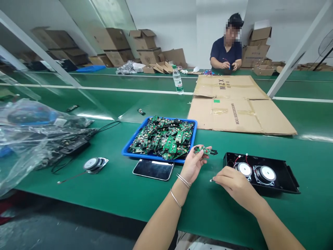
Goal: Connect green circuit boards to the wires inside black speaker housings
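My left hand (pixel 193 163) holds a small green circuit board (pixel 205 150) between its fingertips, just right of a blue tray (pixel 126 152) heaped with several such boards. My right hand (pixel 232 184) rests closed on the green table, pinching a small white connector (pixel 211 180) at the end of a thin wire. Just beyond it lies a black speaker housing (pixel 284 178) with two round speakers (pixel 256 172) and red wires.
A dark phone (pixel 153 169) lies in front of the tray. A loose speaker (pixel 94 164) and clear plastic bags (pixel 28 135) with parts are at left. Flattened cardboard (pixel 234 111) and a water bottle (pixel 178 81) lie farther back. Across the table a person (pixel 225 52) works; boxes are stacked behind.
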Motion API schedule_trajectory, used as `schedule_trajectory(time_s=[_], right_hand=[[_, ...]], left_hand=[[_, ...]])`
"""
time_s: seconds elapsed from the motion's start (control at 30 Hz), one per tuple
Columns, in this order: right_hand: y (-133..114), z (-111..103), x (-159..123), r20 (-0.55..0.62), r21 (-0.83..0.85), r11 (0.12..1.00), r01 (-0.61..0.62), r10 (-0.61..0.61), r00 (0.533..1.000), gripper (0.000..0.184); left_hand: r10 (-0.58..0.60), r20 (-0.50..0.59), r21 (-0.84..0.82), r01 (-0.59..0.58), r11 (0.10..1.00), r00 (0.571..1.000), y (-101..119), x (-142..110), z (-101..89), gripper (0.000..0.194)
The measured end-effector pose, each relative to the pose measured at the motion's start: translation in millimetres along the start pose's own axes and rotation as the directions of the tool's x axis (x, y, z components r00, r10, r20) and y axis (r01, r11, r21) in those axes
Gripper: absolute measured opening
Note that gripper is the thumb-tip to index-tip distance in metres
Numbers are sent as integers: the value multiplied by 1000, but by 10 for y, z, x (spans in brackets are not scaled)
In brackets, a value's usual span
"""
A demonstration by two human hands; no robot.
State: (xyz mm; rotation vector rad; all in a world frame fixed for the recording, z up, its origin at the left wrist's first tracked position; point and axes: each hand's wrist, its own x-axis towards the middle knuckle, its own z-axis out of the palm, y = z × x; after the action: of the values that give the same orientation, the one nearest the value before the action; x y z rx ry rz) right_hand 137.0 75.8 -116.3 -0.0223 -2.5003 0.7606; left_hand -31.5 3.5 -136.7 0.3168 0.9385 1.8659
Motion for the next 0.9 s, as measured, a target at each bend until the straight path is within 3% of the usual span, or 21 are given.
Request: schedule_trajectory(time_s=[0.07,0.1,0.17,0.2,0.23,0.27,0.3,0.37,0.43,0.53,0.63,0.73,0.83,0.9], right_hand=[[35,-10,-33,-215,73,993,-96,110,971,18],[66,-35,-53,-337,131,976,-174,209,918,15],[148,-98,-90,-532,316,898,-307,436,726,9],[192,-126,-105,-566,430,839,-333,538,625,10],[231,-146,-116,-560,534,778,-332,619,551,13],[262,-156,-122,-531,611,723,-323,677,510,16],[281,-156,-123,-494,652,683,-330,712,499,18],[276,-131,-113,-459,625,678,-387,721,519,17],[231,-91,-97,-483,507,747,-429,659,577,13],[160,-50,-82,-522,413,826,-383,559,644,7],[162,-65,-85,-544,519,788,-332,604,583,8],[220,-108,-95,-503,697,673,-249,706,500,12],[254,-120,-103,-432,789,577,-211,765,477,15],[238,-95,-104,-400,790,563,-242,773,493,16]], left_hand=[[-48,-46,-66,45,997,998,-12,18,-1,24],[-71,-71,-98,63,993,995,-14,28,-2,23],[-102,-112,-144,86,986,988,-19,44,-2,19],[-114,-123,-159,94,983,986,-22,51,-2,17],[-129,-126,-169,107,980,984,-26,56,-1,15],[-148,-124,-177,125,976,981,-33,57,2,13],[-170,-121,-184,146,972,978,-42,56,6,11],[-215,-112,-192,191,963,970,-63,44,21,7],[-252,-88,-180,233,956,964,-86,21,42,18],[-291,-42,-155,281,947,956,-118,-11,74,28],[-319,-35,-162,310,937,947,-143,-18,91,24],[-320,-36,-168,310,936,947,-146,-12,95,22],[-285,4,-168,281,945,959,-129,-24,108,24],[-270,37,-158,273,949,962,-120,-46,125,27]])
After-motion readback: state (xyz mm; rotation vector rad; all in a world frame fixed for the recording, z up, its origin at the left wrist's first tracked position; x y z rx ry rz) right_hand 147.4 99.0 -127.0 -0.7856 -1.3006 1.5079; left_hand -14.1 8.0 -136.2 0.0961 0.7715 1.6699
